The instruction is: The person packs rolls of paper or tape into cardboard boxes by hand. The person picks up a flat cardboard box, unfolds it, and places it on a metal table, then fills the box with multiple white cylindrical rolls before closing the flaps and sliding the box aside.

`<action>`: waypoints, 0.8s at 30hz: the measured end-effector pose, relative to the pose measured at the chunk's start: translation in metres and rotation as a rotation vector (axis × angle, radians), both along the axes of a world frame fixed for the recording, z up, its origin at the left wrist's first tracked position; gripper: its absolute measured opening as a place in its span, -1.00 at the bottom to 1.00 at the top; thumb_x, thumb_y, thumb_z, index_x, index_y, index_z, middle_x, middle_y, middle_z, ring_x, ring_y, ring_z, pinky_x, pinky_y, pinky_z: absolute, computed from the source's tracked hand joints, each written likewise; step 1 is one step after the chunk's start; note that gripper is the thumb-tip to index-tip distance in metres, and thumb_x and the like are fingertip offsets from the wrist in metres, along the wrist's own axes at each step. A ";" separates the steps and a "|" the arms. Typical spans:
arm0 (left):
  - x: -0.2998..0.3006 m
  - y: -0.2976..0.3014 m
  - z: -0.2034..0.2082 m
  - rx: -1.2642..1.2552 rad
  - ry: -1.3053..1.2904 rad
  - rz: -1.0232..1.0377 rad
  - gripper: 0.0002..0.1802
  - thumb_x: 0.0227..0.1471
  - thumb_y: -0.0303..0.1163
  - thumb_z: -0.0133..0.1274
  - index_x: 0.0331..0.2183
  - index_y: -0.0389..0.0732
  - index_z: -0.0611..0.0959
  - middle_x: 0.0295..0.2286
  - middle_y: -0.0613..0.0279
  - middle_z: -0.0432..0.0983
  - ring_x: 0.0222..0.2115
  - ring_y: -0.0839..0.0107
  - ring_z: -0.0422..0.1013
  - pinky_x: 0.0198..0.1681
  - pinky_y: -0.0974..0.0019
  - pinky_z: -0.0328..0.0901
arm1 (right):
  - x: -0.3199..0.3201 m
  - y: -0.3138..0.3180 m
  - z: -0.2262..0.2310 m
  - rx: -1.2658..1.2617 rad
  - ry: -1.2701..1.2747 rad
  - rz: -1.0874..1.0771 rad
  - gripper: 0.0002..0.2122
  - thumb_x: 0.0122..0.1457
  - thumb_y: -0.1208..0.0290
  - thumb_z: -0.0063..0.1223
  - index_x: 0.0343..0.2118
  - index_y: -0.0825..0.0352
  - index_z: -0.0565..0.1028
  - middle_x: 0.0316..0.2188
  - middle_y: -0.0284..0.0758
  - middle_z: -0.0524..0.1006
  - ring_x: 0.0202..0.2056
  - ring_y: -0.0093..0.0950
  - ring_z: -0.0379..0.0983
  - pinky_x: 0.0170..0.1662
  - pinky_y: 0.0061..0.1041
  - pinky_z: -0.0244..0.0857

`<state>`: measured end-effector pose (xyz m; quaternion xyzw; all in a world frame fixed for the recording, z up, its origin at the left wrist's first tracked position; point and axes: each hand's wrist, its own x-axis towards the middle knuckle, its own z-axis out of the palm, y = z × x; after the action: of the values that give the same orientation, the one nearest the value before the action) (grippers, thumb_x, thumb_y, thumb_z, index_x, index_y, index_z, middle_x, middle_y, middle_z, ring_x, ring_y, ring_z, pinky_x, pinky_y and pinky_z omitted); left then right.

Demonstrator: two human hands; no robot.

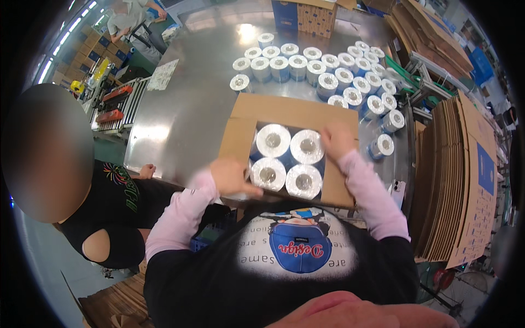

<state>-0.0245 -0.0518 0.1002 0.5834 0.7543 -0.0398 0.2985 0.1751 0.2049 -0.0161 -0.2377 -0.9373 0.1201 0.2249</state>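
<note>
Black shirt (295, 257) was seen in the near foreground. Beyond it, an open box (295, 107) was set on the metal table (186, 112), four rolls (273, 139) upright inside. Its left edge was met by the left hand (232, 176), thumb spread; its right by the right hand (338, 142), fingers blurred. Whether the box was pinched could not be told. Loose rolls (298, 65) were grouped beyond.

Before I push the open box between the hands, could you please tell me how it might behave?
The box may feel heavy for its size, since four rolls nearly fill the opening. Its flaps probably bend easily, being thin cardboard. If tipped far, the rolls could slide out, because the top is open.
</note>
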 end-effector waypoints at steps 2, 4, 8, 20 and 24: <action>-0.009 0.021 -0.021 0.269 0.082 0.009 -0.13 -0.33 0.19 0.26 -0.02 -0.13 0.50 0.12 -0.11 0.15 0.15 -0.05 0.07 0.16 0.00 0.04 | -0.013 0.058 -0.029 0.132 0.120 -0.125 -0.77 0.03 0.24 0.10 -0.32 0.28 0.53 -0.28 -0.20 0.52 -0.21 -0.17 0.40 -0.15 -0.19 0.24; -0.019 0.036 -0.066 0.543 0.150 -0.005 -0.06 -0.31 0.17 0.26 0.08 -0.11 0.41 0.21 -0.09 -0.02 0.25 -0.01 -0.13 0.22 -0.10 -0.10 | -0.009 0.078 -0.037 0.165 0.109 -0.163 -0.68 0.03 0.25 0.11 -0.17 0.27 0.50 -0.27 -0.24 0.50 -0.17 -0.18 0.37 -0.09 -0.17 0.19; -0.022 0.037 -0.095 0.745 0.166 0.161 -0.08 -0.21 0.14 0.20 0.14 -0.06 0.33 0.23 -0.06 -0.08 0.28 0.01 -0.20 0.21 -0.26 -0.20 | 0.010 0.037 0.032 0.190 0.185 -0.088 -0.76 0.05 0.33 0.08 -0.21 0.28 0.50 -0.37 -0.26 0.48 -0.26 -0.21 0.37 -0.08 -0.17 0.14; -0.040 0.065 -0.103 0.904 0.198 0.123 -0.64 -0.01 -0.16 0.02 -0.20 -0.15 0.59 -0.12 0.16 0.46 -0.01 0.17 0.30 -0.02 0.07 0.18 | 0.110 -0.098 -0.014 -0.331 0.249 -0.308 -0.69 0.11 0.53 -0.11 -0.05 0.33 0.45 0.08 -0.09 0.28 0.11 -0.14 0.18 0.17 -0.30 0.03; -0.051 0.085 -0.093 0.825 0.097 0.044 -0.65 -0.06 -0.18 0.06 -0.21 -0.14 0.59 -0.14 0.17 0.48 -0.05 0.18 0.33 0.00 0.06 0.16 | 0.087 -0.120 -0.034 -0.491 0.377 -0.399 -0.60 0.19 0.45 -0.17 0.11 0.34 0.28 0.23 -0.05 0.08 0.24 -0.14 0.00 0.27 -0.29 -0.14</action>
<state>-0.0752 0.0331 0.0069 0.6352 0.7325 0.2449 0.0046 0.2621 0.0851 -0.0503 -0.4366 -0.7577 0.3370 0.3490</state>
